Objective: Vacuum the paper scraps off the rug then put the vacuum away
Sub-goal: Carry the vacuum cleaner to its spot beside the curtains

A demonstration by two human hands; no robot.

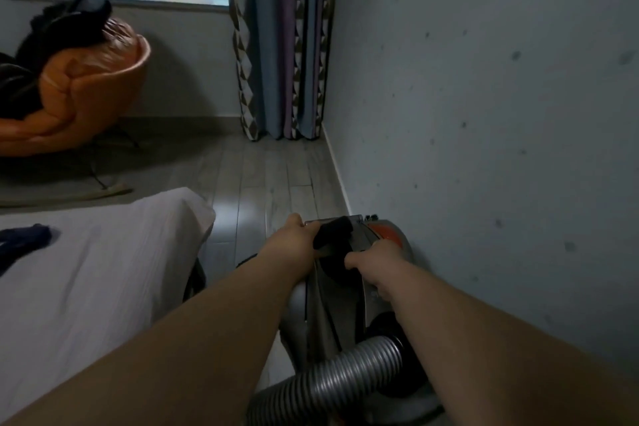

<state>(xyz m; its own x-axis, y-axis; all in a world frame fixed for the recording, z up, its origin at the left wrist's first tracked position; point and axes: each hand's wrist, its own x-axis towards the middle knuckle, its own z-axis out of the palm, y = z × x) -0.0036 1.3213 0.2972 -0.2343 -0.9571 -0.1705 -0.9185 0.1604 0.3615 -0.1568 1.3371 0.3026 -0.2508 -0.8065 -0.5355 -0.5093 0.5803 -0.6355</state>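
Vacuum (332, 308) sits at five o'clock in the view, on the wooden floor (269, 183), its side close against the wall (484, 114). This looks like a parking spot out of the walkway. The left hand (294, 242) has its fingers curled over the black carry handle (333, 235). The right hand (378, 263) wraps its fingers round the casing's wall-side edge, probably to steady and steer the body. The ribbed hose (345, 380) trails toward six o'clock. The bed (86, 287) lies at eight o'clock, leaving a narrow lane.

Orange chair (93, 104) and striped curtain (280, 45) stand beyond a white-sheeted bed (86, 287)
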